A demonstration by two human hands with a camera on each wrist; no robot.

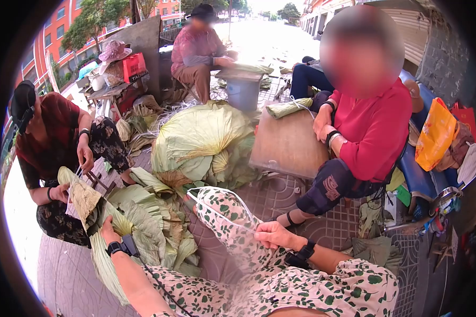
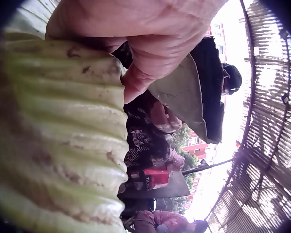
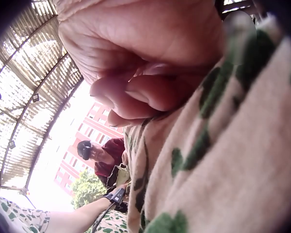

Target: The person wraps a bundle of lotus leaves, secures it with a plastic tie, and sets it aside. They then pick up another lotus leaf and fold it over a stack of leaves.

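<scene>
At the lower left of the head view, my left hand (image 1: 109, 232) grips the edge of a stack of large, pale green dried lotus leaves (image 1: 150, 222). In the left wrist view its thumb and fingers close over the pleated leaf edge (image 2: 63, 141). Over my lap, my right hand (image 1: 275, 235) holds a white cord (image 1: 237, 196) that loops forward across my patterned trouser leg (image 1: 227, 214). The right wrist view shows this hand's fingers (image 3: 131, 97) curled in, with the cord hidden there. Another person's hand (image 1: 61, 193) touches the far end of the leaves.
A big heap of leaves (image 1: 201, 137) lies on the paved ground ahead. To the right, a person in red sits by a wooden board (image 1: 283, 142) bearing a rolled leaf bundle (image 1: 289, 108). Farther back stands a bucket (image 1: 243, 94) under another board. Bags (image 1: 435, 134) sit at the right.
</scene>
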